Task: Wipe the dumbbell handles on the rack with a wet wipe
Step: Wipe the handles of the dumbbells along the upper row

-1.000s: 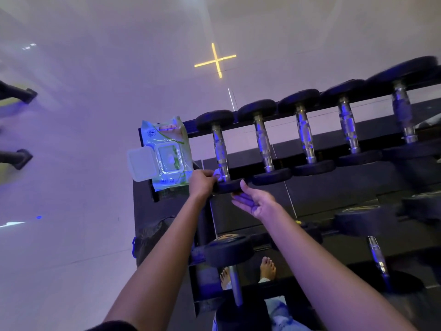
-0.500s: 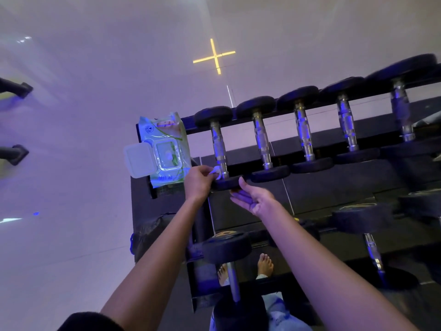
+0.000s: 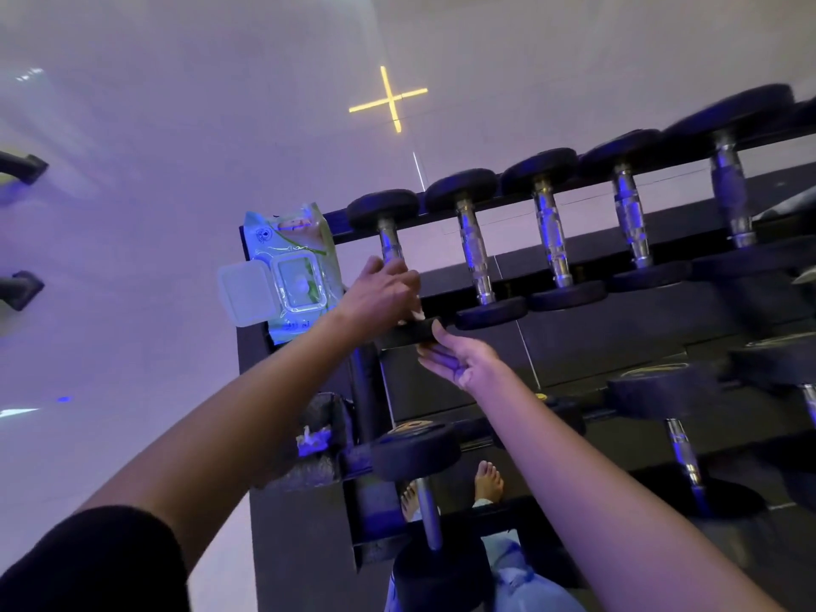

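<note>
Several dumbbells with chrome handles lie across the top shelf of the black rack (image 3: 587, 346). My left hand (image 3: 379, 293) is wrapped round the handle of the leftmost dumbbell (image 3: 388, 240), pressing a white wet wipe (image 3: 415, 314) against it; only a corner of the wipe shows under my fingers. My right hand (image 3: 459, 360) sits just below, palm up, its thumb touching the near black end weight (image 3: 408, 331) of that dumbbell. A wet wipe pack (image 3: 287, 276) with its lid flipped open lies on the rack's left end.
More dumbbells (image 3: 419, 461) sit on the lower shelves. A dark bin (image 3: 318, 439) holding used wipes hangs at the rack's left side. My bare feet (image 3: 485, 483) show on the floor below. Black machine feet (image 3: 22, 165) stick in at the far left.
My left hand has slid up the leftmost handle from its near end toward the middle, taking the wipe along. My right hand stays at the near end weight.
</note>
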